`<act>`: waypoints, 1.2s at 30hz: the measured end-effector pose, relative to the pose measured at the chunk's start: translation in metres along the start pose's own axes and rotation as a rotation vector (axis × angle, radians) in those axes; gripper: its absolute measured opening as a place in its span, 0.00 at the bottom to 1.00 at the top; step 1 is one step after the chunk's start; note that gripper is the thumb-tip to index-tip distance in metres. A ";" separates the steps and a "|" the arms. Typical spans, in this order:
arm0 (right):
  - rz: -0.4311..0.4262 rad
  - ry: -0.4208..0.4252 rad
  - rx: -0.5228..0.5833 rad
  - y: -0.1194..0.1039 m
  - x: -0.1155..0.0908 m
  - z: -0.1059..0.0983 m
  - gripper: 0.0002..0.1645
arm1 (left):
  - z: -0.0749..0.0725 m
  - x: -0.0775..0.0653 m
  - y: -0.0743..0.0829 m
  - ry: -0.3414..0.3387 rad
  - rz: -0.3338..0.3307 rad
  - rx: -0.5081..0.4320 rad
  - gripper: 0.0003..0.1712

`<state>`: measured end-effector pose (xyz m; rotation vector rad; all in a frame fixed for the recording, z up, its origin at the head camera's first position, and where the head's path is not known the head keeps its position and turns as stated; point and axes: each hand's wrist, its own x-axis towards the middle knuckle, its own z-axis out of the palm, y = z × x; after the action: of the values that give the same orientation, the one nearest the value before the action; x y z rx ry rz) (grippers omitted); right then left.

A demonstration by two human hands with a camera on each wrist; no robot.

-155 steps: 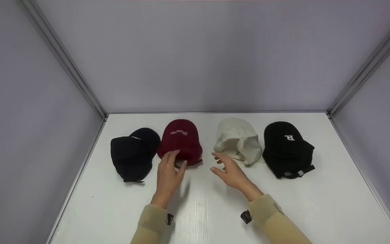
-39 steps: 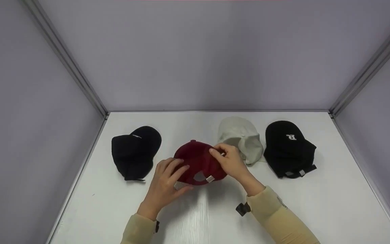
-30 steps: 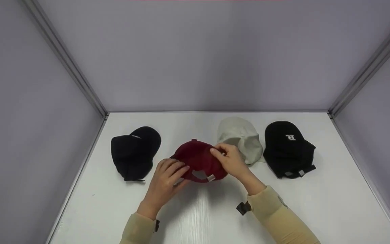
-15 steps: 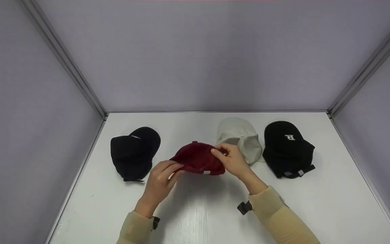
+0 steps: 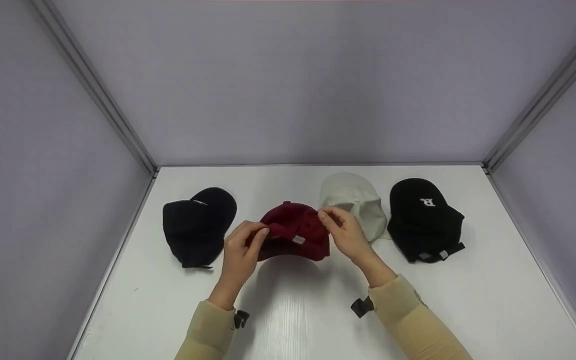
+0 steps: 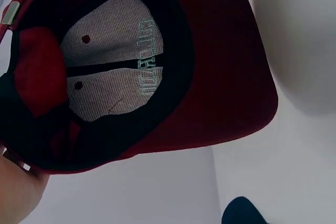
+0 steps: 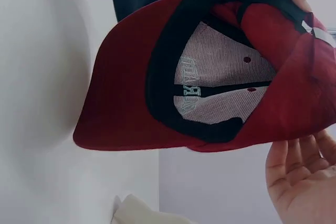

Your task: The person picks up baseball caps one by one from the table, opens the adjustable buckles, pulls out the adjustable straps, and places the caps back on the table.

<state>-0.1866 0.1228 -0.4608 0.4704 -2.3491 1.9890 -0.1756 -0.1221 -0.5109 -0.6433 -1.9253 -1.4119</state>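
A dark red baseball cap hangs between both hands above the white table, its crown up and its back strap facing me. My left hand pinches the left side of its rear edge between thumb and fingers. My right hand holds the right side of the crown between thumb and fingers. The left wrist view shows the underside of the brim and the pale mesh lining with stitched lettering. In the right wrist view my right hand supports the cap from below.
To the left lies a dark navy cap. Just behind my right hand is a cream cap, partly covered by that hand. A black cap with a white R lies farther right. Grey panels enclose the table at the back and sides.
The red cap has come off the table toward me and been turned. Lately my left hand shifted its grip upward, and the cap's rear edge tipped up, showing the brim below.
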 end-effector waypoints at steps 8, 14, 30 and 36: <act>-0.065 0.021 0.031 0.014 -0.009 -0.008 0.14 | -0.002 0.004 0.006 0.059 -0.028 0.003 0.10; -0.094 0.009 0.009 0.026 -0.017 -0.006 0.14 | -0.005 0.010 0.023 0.076 -0.020 0.007 0.10; -0.286 0.094 -0.198 0.037 -0.023 0.012 0.07 | -0.003 0.008 0.029 0.092 -0.043 -0.005 0.02; -0.244 0.078 -0.135 0.029 -0.020 0.009 0.03 | -0.001 0.005 0.025 0.097 -0.057 -0.013 0.02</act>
<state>-0.1732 0.1222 -0.4942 0.6256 -2.2374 1.7008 -0.1614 -0.1155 -0.4913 -0.5196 -1.8728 -1.4654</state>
